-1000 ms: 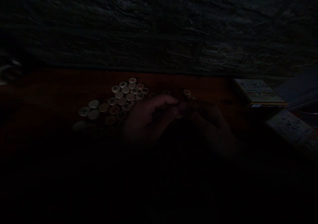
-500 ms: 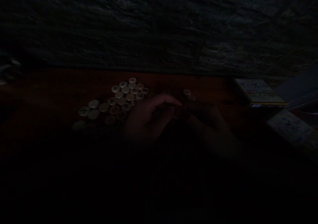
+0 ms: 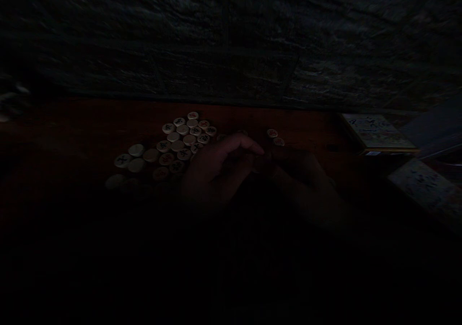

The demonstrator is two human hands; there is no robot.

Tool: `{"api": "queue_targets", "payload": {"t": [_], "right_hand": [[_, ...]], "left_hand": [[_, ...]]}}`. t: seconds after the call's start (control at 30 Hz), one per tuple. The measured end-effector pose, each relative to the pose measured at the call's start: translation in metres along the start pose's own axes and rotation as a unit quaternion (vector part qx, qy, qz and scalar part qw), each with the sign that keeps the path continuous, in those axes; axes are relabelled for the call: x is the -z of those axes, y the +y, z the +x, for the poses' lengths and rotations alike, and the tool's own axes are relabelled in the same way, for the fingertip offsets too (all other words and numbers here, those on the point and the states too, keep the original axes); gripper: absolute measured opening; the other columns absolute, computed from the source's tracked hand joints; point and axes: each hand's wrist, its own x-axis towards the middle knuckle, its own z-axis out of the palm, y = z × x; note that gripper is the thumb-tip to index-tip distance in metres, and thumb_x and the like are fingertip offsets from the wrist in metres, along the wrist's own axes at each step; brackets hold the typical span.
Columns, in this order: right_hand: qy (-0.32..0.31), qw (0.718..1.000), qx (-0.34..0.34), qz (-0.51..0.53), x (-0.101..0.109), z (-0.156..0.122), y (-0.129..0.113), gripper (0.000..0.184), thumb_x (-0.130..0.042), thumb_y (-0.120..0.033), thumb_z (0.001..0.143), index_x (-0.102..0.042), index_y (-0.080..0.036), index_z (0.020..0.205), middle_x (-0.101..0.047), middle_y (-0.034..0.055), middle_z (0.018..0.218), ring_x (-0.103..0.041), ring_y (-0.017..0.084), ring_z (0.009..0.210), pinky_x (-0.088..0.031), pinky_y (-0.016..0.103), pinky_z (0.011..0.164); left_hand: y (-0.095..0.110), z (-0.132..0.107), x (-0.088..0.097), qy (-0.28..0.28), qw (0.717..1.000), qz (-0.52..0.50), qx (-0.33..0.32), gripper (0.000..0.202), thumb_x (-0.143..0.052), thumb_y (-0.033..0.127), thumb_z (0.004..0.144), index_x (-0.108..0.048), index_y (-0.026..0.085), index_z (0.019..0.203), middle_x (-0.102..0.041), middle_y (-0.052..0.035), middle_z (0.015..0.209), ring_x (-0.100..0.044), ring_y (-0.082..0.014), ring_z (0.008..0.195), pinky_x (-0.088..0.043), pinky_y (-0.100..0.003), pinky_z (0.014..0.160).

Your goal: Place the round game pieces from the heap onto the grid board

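The scene is very dark. My left hand (image 3: 220,171) rests on a reddish table (image 3: 90,123) with its fingers curled and pinched toward my right hand (image 3: 303,171), whose fingertips meet it at the middle. Something small seems to sit between the fingertips, too dim to name. Left of my left hand lies a cluster of several round pale game discs (image 3: 173,144) marked with red or dark characters. Two more discs (image 3: 274,136) lie just beyond my right hand's fingers.
A rough stone wall (image 3: 231,41) runs along the table's far edge. At the right lies a flat printed box or board (image 3: 377,131), and a second printed sheet (image 3: 424,188) nearer me. The lower part of the view is black.
Both hands stay nearly still. A small pale piece seen at the fingertips a second ago no longer shows; the fingers have closed slightly over that spot.
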Motion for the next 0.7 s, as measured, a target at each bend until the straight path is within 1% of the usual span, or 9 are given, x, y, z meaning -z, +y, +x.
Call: {"api": "queue_targets", "payload": {"t": [0.13, 0.23, 0.4, 0.5, 0.6, 0.7], "right_hand": [[0.012, 1.0, -0.004, -0.015, 0.0, 0.0002, 0.0001, 0.02, -0.073, -0.037, 0.097, -0.078, -0.021, 0.086, -0.075, -0.0008, 0.078, -0.069, 0.015, 0.074, -0.05, 0.025, 0.063], [0.004, 1.0, -0.006, -0.01, 0.0006, 0.0006, -0.0003, 0.019, -0.074, -0.035, 0.097, -0.077, -0.021, 0.084, -0.075, -0.0017, 0.076, -0.069, 0.015, 0.073, -0.051, 0.024, 0.064], [-0.014, 1.0, 0.008, 0.005, 0.0022, 0.0004, 0.0015, 0.015, -0.071, -0.024, 0.099, -0.077, -0.021, 0.085, -0.07, -0.0045, 0.073, -0.064, 0.01, 0.068, -0.048, 0.021, 0.061], [-0.016, 1.0, 0.011, 0.005, 0.0027, 0.0005, 0.0032, 0.015, -0.069, -0.019, 0.099, -0.077, -0.021, 0.086, -0.069, -0.0052, 0.074, -0.063, 0.009, 0.067, -0.047, 0.021, 0.061], [-0.015, 1.0, 0.015, -0.004, 0.0029, 0.0009, 0.0037, 0.016, -0.069, -0.02, 0.099, -0.077, -0.021, 0.085, -0.07, -0.0049, 0.074, -0.064, 0.01, 0.07, -0.048, 0.021, 0.062], [-0.008, 1.0, 0.016, -0.014, 0.0024, 0.0009, 0.0027, 0.014, -0.072, -0.026, 0.099, -0.078, -0.022, 0.087, -0.073, -0.0037, 0.077, -0.067, 0.012, 0.073, -0.049, 0.022, 0.063]], "left_hand": [[0.0002, 0.0, 0.0004, -0.007, 1.0, 0.008, 0.01, 0.019, -0.054, 0.013, 0.1, -0.071, 0.021, 0.102, -0.079, 0.0, 0.1, -0.074, -0.0151, 0.09, -0.058, -0.026, 0.079], [0.0001, -0.0004, 0.0, -0.001, 1.0, 0.006, 0.011, 0.019, -0.055, 0.013, 0.1, -0.072, 0.022, 0.102, -0.079, 0.0008, 0.1, -0.073, -0.0144, 0.09, -0.057, -0.025, 0.078], [-0.0012, -0.0015, -0.0001, 0.004, 1.0, 0.006, 0.008, 0.018, -0.056, 0.015, 0.101, -0.072, 0.022, 0.104, -0.078, 0.0009, 0.101, -0.072, -0.014, 0.09, -0.056, -0.025, 0.082], [-0.0027, -0.0015, 0.0003, 0.002, 1.0, 0.007, 0.006, 0.018, -0.055, 0.017, 0.102, -0.072, 0.022, 0.104, -0.077, 0.001, 0.099, -0.071, -0.0141, 0.088, -0.056, -0.025, 0.081], [-0.0032, -0.0011, 0.0004, 0.0, 1.0, 0.009, 0.003, 0.019, -0.054, 0.016, 0.102, -0.072, 0.022, 0.104, -0.077, 0.0012, 0.099, -0.071, -0.0139, 0.088, -0.056, -0.025, 0.081], [-0.0022, -0.0009, 0.0004, 0.001, 1.0, 0.012, 0.013, 0.019, -0.054, 0.016, 0.102, -0.072, 0.022, 0.104, -0.077, 0.0007, 0.101, -0.071, -0.0152, 0.091, -0.056, -0.027, 0.082]]}}
